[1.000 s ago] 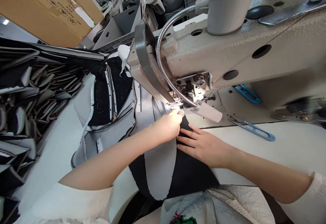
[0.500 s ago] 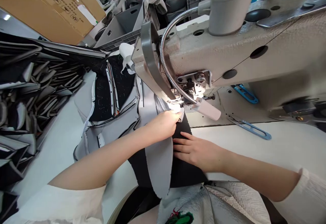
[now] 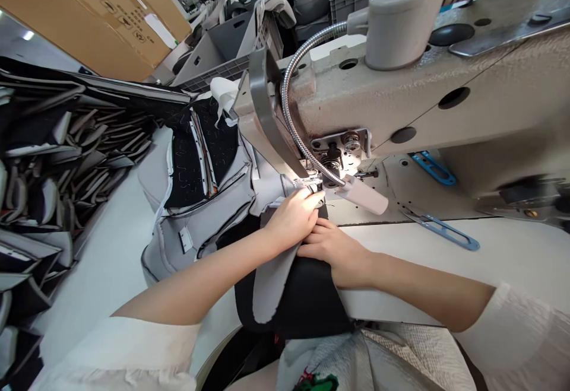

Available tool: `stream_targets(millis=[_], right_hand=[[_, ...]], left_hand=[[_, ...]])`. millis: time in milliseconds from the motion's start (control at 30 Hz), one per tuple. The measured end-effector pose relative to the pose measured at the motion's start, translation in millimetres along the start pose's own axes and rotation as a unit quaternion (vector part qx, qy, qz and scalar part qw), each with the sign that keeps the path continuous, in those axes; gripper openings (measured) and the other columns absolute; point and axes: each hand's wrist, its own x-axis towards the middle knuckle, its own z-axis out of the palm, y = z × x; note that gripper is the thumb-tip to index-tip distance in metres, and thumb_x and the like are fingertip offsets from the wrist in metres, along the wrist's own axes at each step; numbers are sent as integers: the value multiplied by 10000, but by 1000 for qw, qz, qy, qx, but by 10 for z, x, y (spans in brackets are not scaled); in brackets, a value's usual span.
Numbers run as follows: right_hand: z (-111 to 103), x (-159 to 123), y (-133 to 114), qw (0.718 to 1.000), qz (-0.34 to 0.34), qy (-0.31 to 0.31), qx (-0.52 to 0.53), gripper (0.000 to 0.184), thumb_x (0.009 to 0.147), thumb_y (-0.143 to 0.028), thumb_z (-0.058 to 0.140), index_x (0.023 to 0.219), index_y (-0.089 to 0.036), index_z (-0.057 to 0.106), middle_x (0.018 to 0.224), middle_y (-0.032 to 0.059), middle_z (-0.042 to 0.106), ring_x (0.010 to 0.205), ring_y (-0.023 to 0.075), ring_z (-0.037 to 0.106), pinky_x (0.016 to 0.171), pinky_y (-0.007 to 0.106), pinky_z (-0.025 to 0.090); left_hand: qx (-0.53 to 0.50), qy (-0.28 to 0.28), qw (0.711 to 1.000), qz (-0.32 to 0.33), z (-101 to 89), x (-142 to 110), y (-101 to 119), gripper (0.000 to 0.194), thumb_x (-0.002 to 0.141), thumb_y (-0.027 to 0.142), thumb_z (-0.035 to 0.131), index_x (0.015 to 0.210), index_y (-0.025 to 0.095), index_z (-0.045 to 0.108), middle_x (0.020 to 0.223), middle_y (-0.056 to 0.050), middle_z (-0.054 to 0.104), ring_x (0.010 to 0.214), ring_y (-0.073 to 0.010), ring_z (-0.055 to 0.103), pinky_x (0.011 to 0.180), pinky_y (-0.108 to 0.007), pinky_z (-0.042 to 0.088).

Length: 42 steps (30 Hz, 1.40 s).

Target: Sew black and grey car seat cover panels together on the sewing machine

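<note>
A sewing machine (image 3: pixel 401 97) has its lit needle area just beyond my hands. My left hand (image 3: pixel 294 218) is closed, thumb and fingers pinching the edge of the grey fabric piece (image 3: pixel 271 284) close to the presser foot. Beneath that piece lies black fabric (image 3: pixel 312 302), hanging over the table's front edge. My right hand (image 3: pixel 336 254) rests on the black fabric with its fingers stretched out, their tips touching my left hand. Left of the needle, the sewn grey and black panel (image 3: pixel 214 213) spreads over the table. My fingers hide the seam itself.
Blue-handled thread snips (image 3: pixel 449 234) lie right of my right hand, and a second blue tool (image 3: pixel 431 167) lies under the machine arm. Stacked fabric pieces (image 3: pixel 84 153) fill the left side. A cardboard box (image 3: pixel 98 23) and a grey crate (image 3: pixel 218 47) stand behind.
The grey and black fabric has shifted around the needle, and its front end has swung left. My right hand has moved forward against my left hand. The view has tilted slightly.
</note>
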Motion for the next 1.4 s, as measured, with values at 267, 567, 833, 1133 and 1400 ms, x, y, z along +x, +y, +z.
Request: stream_targets(millis=[267,567,833,1133,1400], right_hand=[[162,-111,-122,994,-63,-73,-57,501,784,-177,515,1284,-147,495,1377,113,442,1300,284,331,1078,462,182],[264,-44,-152,994,-35,6,-100,500,718,-182,605,1216,-220,568,1195,81,572,1166,248,449,1079,395,219],[337,52,-82,994,3,17,-105,506,733,-141,560,1231,-228,546,1087,78,627,1097,250,501,1034,415,284],[268,55,-100,989,-7,-1,-148,420,768,-125,511,1186,-138,548,1076,106,636,1087,272,520,996,449,335],[-11,-365,-66,971,-30,59,-229,304,885,-122,413,1124,-130,600,1172,103,606,1079,242,530,850,367,454]], left_hand=[[146,-74,985,-55,-109,-320,-65,554,829,75,383,1343,282,382,1089,-113,525,988,-262,506,801,-393,440],[0,-106,992,-61,-110,-184,42,522,805,171,359,1314,275,405,1057,-50,636,906,-222,616,741,-299,471],[-36,-119,988,-94,-93,-36,143,473,782,160,344,1239,223,447,910,-66,669,821,-248,634,640,-306,473],[-2,-37,996,-77,77,-58,168,492,819,155,339,1311,146,358,910,-83,662,763,-244,644,651,-331,485],[31,24,997,-66,299,-115,143,563,846,143,365,1402,130,272,928,-96,641,823,-227,646,677,-309,502]])
